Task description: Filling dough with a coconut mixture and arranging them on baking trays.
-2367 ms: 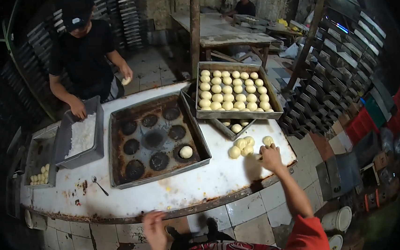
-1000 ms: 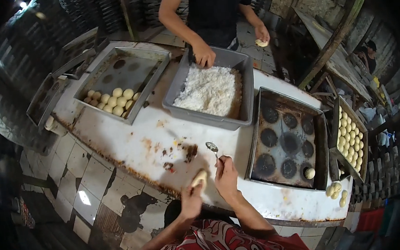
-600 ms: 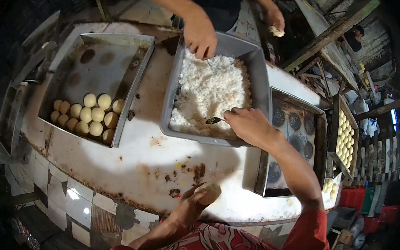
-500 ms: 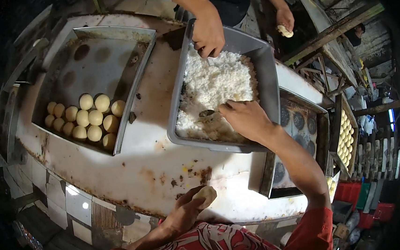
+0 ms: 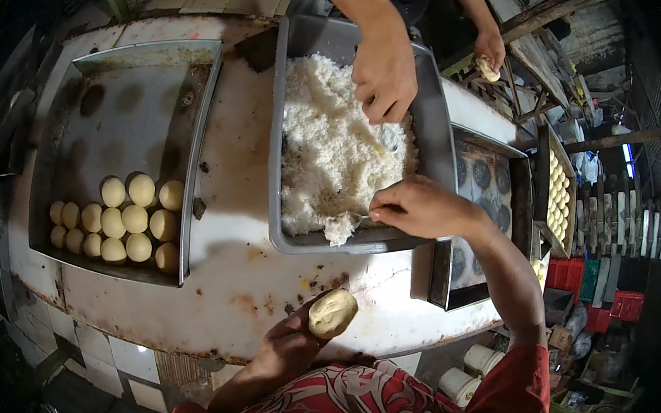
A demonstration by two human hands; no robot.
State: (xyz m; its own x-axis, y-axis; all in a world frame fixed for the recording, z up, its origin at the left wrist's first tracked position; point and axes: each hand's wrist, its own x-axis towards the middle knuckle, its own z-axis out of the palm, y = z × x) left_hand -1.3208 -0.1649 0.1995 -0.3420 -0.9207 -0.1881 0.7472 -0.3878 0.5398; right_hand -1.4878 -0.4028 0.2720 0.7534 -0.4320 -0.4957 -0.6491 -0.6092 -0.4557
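My left hand (image 5: pixel 288 340) cups a flattened, pale dough piece (image 5: pixel 333 312) near the table's front edge. A heap of white shredded food (image 5: pixel 338 227) sits on the spoon in my right hand (image 5: pixel 416 211), at the near rim of the grey plastic tub (image 5: pixel 445 120); most of the spoon is hidden. More shredded food (image 5: pixel 323 114) fills the tub. A co-worker's hand (image 5: pixel 382 78) grips a second spoon (image 5: pixel 389 136) over it; their other hand (image 5: pixel 491 45) holds dough (image 5: pixel 488 68).
A metal tray (image 5: pixel 204 131) of dough balls (image 5: pixel 135 219) stands left on the stained white table (image 5: pixel 237 299). Blackened moulded pans (image 5: pixel 450 290) and another tray of dough balls (image 5: pixel 563 196) are at right. Red crates (image 5: pixel 565 273) and white buckets (image 5: pixel 482 360) stand beyond the table.
My right hand took up a spoon, moved into the tub and now has a heap on it. My left hand came up holding dough. The co-worker's hand moved rightward over the tub.
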